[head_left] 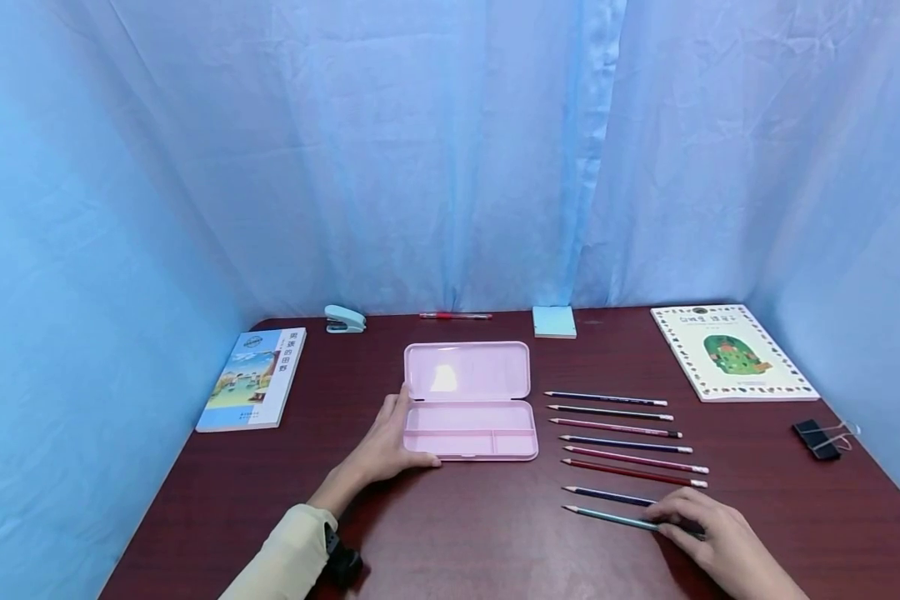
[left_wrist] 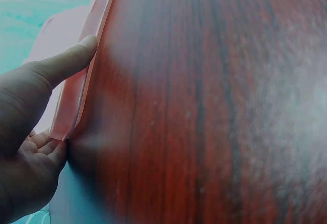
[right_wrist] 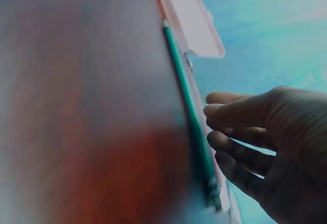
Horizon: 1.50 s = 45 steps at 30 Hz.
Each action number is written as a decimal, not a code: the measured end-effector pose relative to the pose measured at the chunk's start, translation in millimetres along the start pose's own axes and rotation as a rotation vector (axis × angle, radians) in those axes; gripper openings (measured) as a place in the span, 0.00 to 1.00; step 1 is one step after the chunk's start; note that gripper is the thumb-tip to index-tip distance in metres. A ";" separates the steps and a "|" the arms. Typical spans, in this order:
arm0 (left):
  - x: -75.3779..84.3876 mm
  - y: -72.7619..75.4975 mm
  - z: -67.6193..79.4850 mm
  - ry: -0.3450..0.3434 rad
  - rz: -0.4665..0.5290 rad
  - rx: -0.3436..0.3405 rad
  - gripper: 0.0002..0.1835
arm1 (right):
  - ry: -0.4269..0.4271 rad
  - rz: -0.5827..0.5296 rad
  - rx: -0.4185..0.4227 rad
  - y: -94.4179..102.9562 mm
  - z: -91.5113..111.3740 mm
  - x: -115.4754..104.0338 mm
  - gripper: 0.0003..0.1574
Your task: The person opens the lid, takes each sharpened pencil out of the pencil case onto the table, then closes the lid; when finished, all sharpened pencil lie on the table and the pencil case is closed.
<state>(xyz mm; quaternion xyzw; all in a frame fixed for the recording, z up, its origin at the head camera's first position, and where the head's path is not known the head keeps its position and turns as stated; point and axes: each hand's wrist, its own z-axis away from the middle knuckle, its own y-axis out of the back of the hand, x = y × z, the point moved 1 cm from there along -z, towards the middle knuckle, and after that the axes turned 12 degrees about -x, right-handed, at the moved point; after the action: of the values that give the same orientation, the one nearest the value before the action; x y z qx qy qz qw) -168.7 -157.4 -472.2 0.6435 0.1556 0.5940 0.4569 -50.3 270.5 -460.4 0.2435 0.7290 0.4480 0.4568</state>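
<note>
An open pink pencil case (head_left: pixel 471 459) lies in the middle of the table, its lid (head_left: pixel 487 371) tipped back. My left hand (head_left: pixel 390 442) holds the case by its left end, thumb along the front edge and fingers at the left side. At the right, my right hand (head_left: pixel 693 525) hovers over the rear ends of the two nearest pencils, a green pencil (head_left: pixel 611 517) and a dark blue pencil (head_left: pixel 607 496). In the right wrist view its fingers (right_wrist: pixel 237 104) are loosely bent beside the green pencil (right_wrist: pixel 186 96), not closed round it.
More pencils, among them a red pencil (head_left: pixel 630 472), lie in a row beyond. A storybook (head_left: pixel 735 354) and black binder clip (head_left: pixel 817 439) are at the right; another book (head_left: pixel 251 379) is at the left. A stapler (head_left: pixel 344 319), red pen (head_left: pixel 455 316) and notepad (head_left: pixel 554 322) line the back.
</note>
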 end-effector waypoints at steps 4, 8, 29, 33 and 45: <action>0.2 0.2 0.3 -0.012 -0.001 0.004 0.69 | 0.080 0.010 0.039 5.0 -20.8 -10.4 0.24; 0.9 0.2 -0.3 -0.019 -0.006 -0.001 0.68 | 0.137 -0.029 0.027 11.0 -52.9 -20.7 0.19; 3.2 0.4 -1.0 0.021 -0.009 -0.008 0.69 | -0.149 -0.291 -0.023 -24.3 -217.4 -10.6 0.16; 3.4 0.2 -0.7 0.017 -0.011 -0.011 0.69 | -0.210 -0.361 -0.041 -28.3 -229.8 -9.6 0.22; 2.8 -1.8 3.2 0.025 0.039 0.030 0.72 | -0.189 -0.451 -0.060 -21.2 -223.3 -23.7 0.22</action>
<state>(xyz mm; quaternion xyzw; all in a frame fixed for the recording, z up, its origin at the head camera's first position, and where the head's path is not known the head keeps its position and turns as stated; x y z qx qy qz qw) -164.5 -155.7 -471.4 0.6457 0.1578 0.6084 0.4335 -235.6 146.0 -427.8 0.1018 0.7052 0.3314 0.6185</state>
